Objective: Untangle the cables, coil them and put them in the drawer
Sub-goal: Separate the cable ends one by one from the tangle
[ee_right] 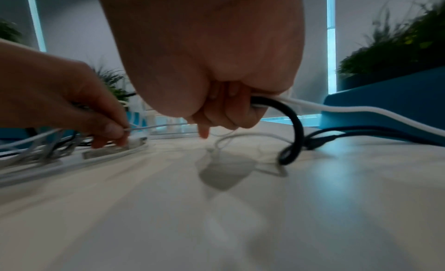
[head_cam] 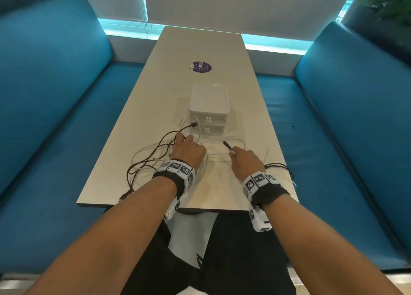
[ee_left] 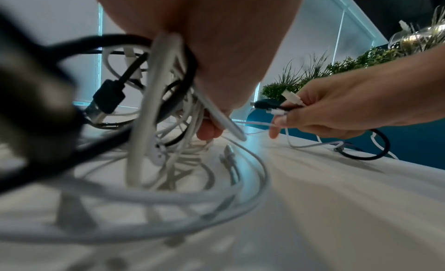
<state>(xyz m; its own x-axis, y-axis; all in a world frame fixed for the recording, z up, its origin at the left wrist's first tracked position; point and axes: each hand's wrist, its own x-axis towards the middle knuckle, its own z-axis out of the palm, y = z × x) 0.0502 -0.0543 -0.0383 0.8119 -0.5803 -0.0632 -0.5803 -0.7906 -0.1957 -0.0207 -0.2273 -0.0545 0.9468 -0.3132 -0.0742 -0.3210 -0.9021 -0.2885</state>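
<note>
A tangle of black and white cables (head_cam: pixel 155 159) lies on the near half of the white table (head_cam: pixel 200 49). My left hand (head_cam: pixel 185 140) sits in the tangle, holding a bunch of white cables (ee_left: pixel 154 107); a black USB plug (ee_left: pixel 108 98) hangs beside them. My right hand (head_cam: pixel 233 151), just to the right, grips a black cable (ee_right: pixel 296 123) and a white cable (ee_right: pixel 361 111), with a black plug (ee_left: pixel 265 105) and white plugs sticking out of the fist. A white two-drawer unit (head_cam: pixel 209 110) stands just beyond both hands, both drawers shut.
Blue benches (head_cam: pixel 55 116) flank the table on both sides. A purple round sticker (head_cam: pixel 201 67) lies further down the tabletop. One black cable loop (head_cam: pixel 278 166) reaches the table's right edge, and a black plug (head_cam: pixel 124 195) hangs at the near left edge.
</note>
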